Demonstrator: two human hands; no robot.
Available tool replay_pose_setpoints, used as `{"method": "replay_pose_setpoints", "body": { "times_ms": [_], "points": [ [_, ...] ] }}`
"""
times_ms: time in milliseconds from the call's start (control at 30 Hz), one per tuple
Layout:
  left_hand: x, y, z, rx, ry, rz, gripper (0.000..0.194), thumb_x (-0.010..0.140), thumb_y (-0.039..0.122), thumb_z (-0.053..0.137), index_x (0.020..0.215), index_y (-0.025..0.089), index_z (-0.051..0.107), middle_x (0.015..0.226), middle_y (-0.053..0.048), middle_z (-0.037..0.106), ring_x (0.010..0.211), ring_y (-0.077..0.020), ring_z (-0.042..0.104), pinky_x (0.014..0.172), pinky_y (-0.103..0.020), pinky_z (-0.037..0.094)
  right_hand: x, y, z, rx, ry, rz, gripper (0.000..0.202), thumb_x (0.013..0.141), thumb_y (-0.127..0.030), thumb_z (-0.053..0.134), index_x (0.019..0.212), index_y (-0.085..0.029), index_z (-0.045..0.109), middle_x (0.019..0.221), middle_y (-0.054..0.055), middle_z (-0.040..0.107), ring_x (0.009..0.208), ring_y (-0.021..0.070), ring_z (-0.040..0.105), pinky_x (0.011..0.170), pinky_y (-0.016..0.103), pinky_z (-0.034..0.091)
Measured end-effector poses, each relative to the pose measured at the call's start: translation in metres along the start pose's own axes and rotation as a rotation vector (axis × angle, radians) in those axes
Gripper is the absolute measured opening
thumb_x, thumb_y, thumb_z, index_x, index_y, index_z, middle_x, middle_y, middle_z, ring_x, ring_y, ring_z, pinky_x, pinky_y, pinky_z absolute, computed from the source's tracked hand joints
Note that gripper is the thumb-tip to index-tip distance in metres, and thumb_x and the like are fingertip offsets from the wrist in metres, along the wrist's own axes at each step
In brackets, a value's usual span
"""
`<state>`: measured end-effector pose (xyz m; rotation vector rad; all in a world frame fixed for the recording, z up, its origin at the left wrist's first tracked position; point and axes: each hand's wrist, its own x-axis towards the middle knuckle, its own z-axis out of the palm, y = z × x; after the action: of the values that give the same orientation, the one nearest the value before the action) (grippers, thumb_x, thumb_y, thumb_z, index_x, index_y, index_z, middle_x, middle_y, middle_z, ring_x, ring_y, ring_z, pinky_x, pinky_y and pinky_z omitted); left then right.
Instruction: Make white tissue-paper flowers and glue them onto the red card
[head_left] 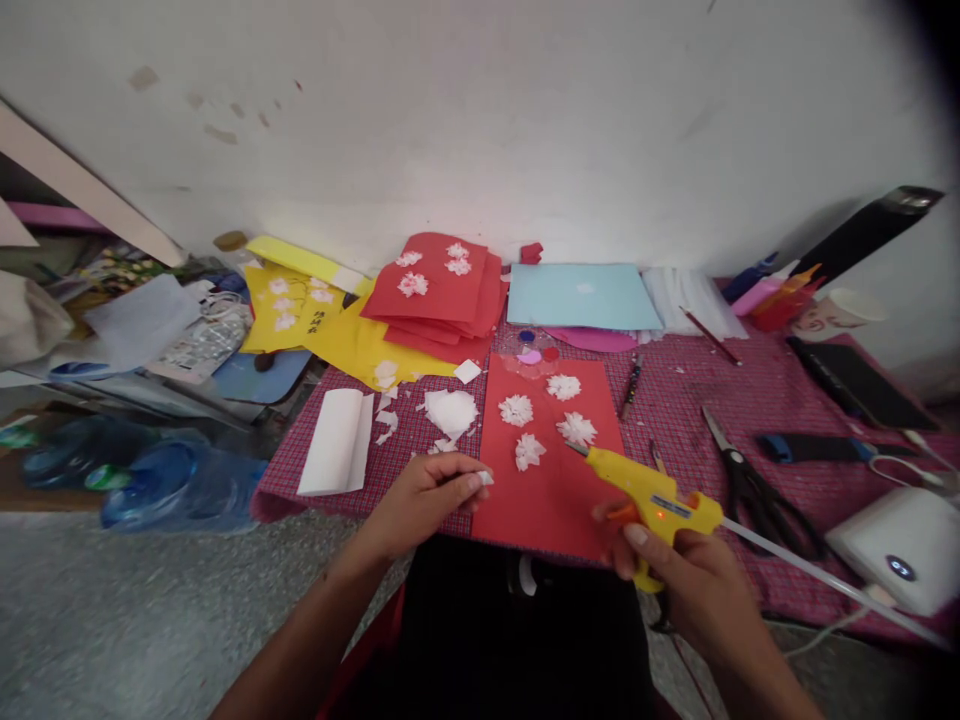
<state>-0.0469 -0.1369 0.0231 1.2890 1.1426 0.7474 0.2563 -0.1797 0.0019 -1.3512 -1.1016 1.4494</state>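
Note:
Between the thumb and fingers of my left hand (439, 495) is pinched a small piece of white paper (486, 478), over the left edge of a red sheet (540, 515). My right hand (675, 570) grips a yellow hot glue gun (649, 490), its small orange light lit and a long glue stick (825, 575) sticking out behind. The nozzle points left, close to a white paper flower (576, 428). Several such flowers lie on the red sheet. Left of it are a pile of white paper pieces (451, 412) and a folded white paper (336, 442).
Behind are stacked red sheets (442, 290), yellow paper (352, 335) and a light blue sheet (581, 295) against the wall. On the right lie black scissors (761, 495), a utility knife (814, 448) and a white device (896, 550). Blue water bottles (180, 490) rest below left.

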Motion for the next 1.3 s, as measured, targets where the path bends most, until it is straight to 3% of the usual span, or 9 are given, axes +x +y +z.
{"method": "replay_pose_setpoints", "body": {
  "times_ms": [100, 233, 367, 467, 633, 767, 933, 1133, 1300],
  "points": [
    [0.001, 0.000, 0.004, 0.179, 0.064, 0.059, 0.022, 0.092, 0.037, 0.058, 0.099, 0.023, 0.073, 0.090, -0.004, 0.074, 0.080, -0.0169, 0.066, 0.074, -0.030, 0.052, 0.005, -0.015, 0.001, -0.129, -0.046, 0.023, 0.038, 0.081, -0.049, 0.072, 0.102, -0.017, 0.070, 0.063, 0.003, 0.062, 0.056, 0.0167, 0.057, 0.053, 0.027, 0.044],
    [0.002, -0.004, 0.008, 0.506, 0.158, 0.233, 0.021, 0.094, 0.031, 0.055, 0.098, 0.024, 0.074, 0.096, -0.004, 0.075, 0.088, -0.0193, 0.068, 0.083, -0.033, 0.051, 0.017, -0.049, -0.016, -0.325, -0.093, 0.043, 0.041, 0.079, -0.051, 0.072, 0.105, -0.019, 0.070, 0.063, 0.001, 0.059, 0.053, 0.0145, 0.051, 0.047, 0.025, 0.041],
    [0.004, -0.014, 0.019, 0.631, 0.090, 0.365, 0.025, 0.098, 0.029, 0.047, 0.101, 0.021, 0.071, 0.099, -0.007, 0.073, 0.093, -0.0195, 0.066, 0.086, -0.035, 0.051, 0.042, -0.086, -0.028, -0.404, -0.268, 0.111, 0.039, 0.083, -0.049, 0.070, 0.108, -0.018, 0.068, 0.068, 0.001, 0.057, 0.054, 0.0142, 0.051, 0.045, 0.025, 0.042],
    [0.006, -0.020, 0.025, 0.697, 0.030, 0.411, 0.026, 0.100, 0.024, 0.044, 0.104, 0.019, 0.069, 0.104, -0.008, 0.071, 0.098, -0.0203, 0.065, 0.089, -0.036, 0.051, 0.069, -0.113, -0.020, -0.537, -0.413, 0.068, 0.029, 0.086, -0.044, 0.068, 0.094, -0.016, 0.067, 0.069, 0.001, 0.057, 0.059, 0.0130, 0.051, 0.050, 0.024, 0.042],
    [0.014, -0.023, 0.026, 0.735, 0.033, 0.374, 0.028, 0.100, 0.020, 0.041, 0.104, 0.017, 0.068, 0.100, -0.010, 0.070, 0.094, -0.0215, 0.066, 0.086, -0.037, 0.053, 0.112, -0.142, 0.016, -0.738, -0.618, 0.046, 0.028, 0.091, -0.044, 0.059, 0.084, -0.017, 0.061, 0.061, -0.004, 0.050, 0.052, 0.0087, 0.044, 0.046, 0.019, 0.034],
    [0.021, -0.026, 0.027, 0.737, 0.048, 0.369, 0.027, 0.099, 0.020, 0.041, 0.100, 0.019, 0.068, 0.092, -0.008, 0.070, 0.088, -0.0207, 0.066, 0.080, -0.034, 0.054, 0.139, -0.150, 0.032, -0.824, -0.678, 0.017, 0.024, 0.083, -0.041, 0.069, 0.076, -0.018, 0.065, 0.057, -0.003, 0.054, 0.049, 0.0095, 0.045, 0.043, 0.020, 0.033],
    [0.030, -0.024, 0.020, 0.772, 0.062, 0.340, 0.026, 0.099, 0.021, 0.042, 0.096, 0.019, 0.068, 0.089, -0.008, 0.070, 0.084, -0.0212, 0.066, 0.076, -0.034, 0.053, 0.163, -0.149, 0.031, -0.809, -0.754, -0.088, 0.020, 0.082, -0.039, 0.070, 0.082, -0.019, 0.070, 0.061, -0.001, 0.057, 0.051, 0.0112, 0.048, 0.042, 0.020, 0.035],
    [0.045, -0.015, 0.010, 0.902, 0.116, 0.307, 0.024, 0.098, 0.022, 0.044, 0.092, 0.018, 0.067, 0.086, -0.008, 0.068, 0.082, -0.0199, 0.065, 0.073, -0.032, 0.052, 0.174, -0.141, 0.031, -0.949, -0.811, 0.006, 0.023, 0.085, -0.041, 0.062, 0.080, -0.019, 0.067, 0.064, 0.000, 0.056, 0.053, 0.0117, 0.048, 0.044, 0.020, 0.035],
    [0.054, -0.006, 0.011, 1.034, 0.017, 0.250, 0.023, 0.098, 0.020, 0.044, 0.091, 0.016, 0.066, 0.086, -0.007, 0.067, 0.082, -0.0180, 0.064, 0.074, -0.030, 0.053, 0.176, -0.145, 0.040, -1.097, -0.885, 0.120, 0.027, 0.086, -0.044, 0.057, 0.083, -0.017, 0.062, 0.070, 0.001, 0.055, 0.059, 0.0136, 0.049, 0.051, 0.023, 0.037]
  ]
}}
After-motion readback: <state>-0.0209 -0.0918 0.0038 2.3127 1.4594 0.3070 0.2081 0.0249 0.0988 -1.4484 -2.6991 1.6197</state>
